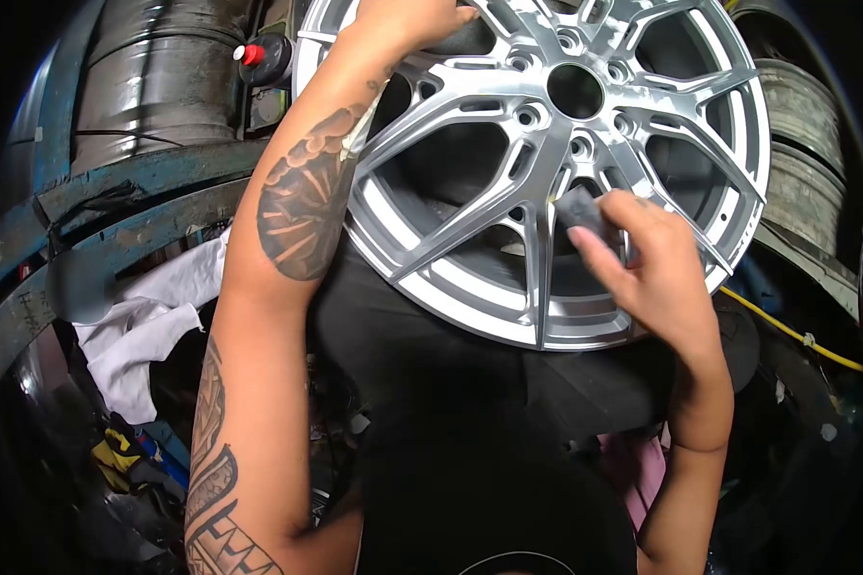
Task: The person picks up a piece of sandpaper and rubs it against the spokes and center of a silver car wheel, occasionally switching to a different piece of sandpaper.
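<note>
A silver multi-spoke alloy wheel (547, 172) lies face up in front of me, tilted, with its lower edge close to my dark-clothed lap. At the top edge of the view, my left hand (414, 19) is curled over the wheel's upper left spokes; part of its fingers is cut off. Pinched between the thumb and fingers of my right hand (654, 254) is a small dark grey piece of sandpaper (581, 213), slightly blurred. It is at a lower spoke, just below the bolt holes. Bright and duller grey patches show on the spokes.
Bare wheel barrels stand at the left (153, 77) and right (801, 125). A blue metal frame (134, 196) runs along the left, with a white cloth (149, 311) below it. A dark bottle with a red cap (251, 55) stands behind. A yellow hose (786, 331) crosses the right side.
</note>
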A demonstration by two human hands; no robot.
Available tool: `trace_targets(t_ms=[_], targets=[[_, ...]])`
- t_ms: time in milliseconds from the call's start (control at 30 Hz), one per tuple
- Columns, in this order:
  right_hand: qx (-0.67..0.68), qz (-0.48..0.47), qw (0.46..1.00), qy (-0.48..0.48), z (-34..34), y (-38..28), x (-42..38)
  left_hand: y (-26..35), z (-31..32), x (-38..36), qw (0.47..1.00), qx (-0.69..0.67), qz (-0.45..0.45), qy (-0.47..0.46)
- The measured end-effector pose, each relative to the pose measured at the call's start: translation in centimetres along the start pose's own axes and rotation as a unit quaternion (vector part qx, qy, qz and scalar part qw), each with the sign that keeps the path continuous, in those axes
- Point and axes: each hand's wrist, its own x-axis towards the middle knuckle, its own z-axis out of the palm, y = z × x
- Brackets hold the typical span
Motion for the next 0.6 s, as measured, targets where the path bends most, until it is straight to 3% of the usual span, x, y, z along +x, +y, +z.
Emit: trace_targets(t_ms=[100,167,200,233,267,333,367,500,600], targets=[[0.137,0.047,0.981,-0.127,0.8,0.0,0.8,-0.3,-0.2,-0.4,1.0,0.007,0.023,0.0],[0.322,0.112,0.93,-0.139,2.5,0.3,0.8,-0.2,0.1,-0.8,0.999,0.017,0.033,0.0],[0.437,0.14,0.875,-0.154,3.1,0.1,0.8,-0.1,0.6,-1.1,1.0,0.014,0.021,-0.005],[0.542,0.174,0.806,-0.163,3.6,-0.1,0.8,1.8,0.6,-0.2,0.998,-0.011,-0.057,-0.04],[0.592,0.195,0.762,-0.172,3.8,-0.3,0.9,0.9,5.1,-0.6,0.999,0.032,-0.024,0.001],[0.681,0.237,0.667,-0.186,4.0,-0.4,0.9,2.2,5.0,-0.8,0.997,-0.04,-0.068,-0.022],[0.726,0.24,0.623,-0.168,5.0,0.1,0.4,2.4,5.4,-0.6,0.997,-0.012,-0.071,-0.023],[0.75,0.237,0.594,-0.171,5.7,-0.4,0.0,2.3,6.3,-1.5,0.998,-0.024,-0.059,0.023],[0.757,0.21,0.591,-0.181,6.5,-0.1,-0.3,2.9,2.5,-0.3,0.983,-0.09,-0.101,-0.123]])
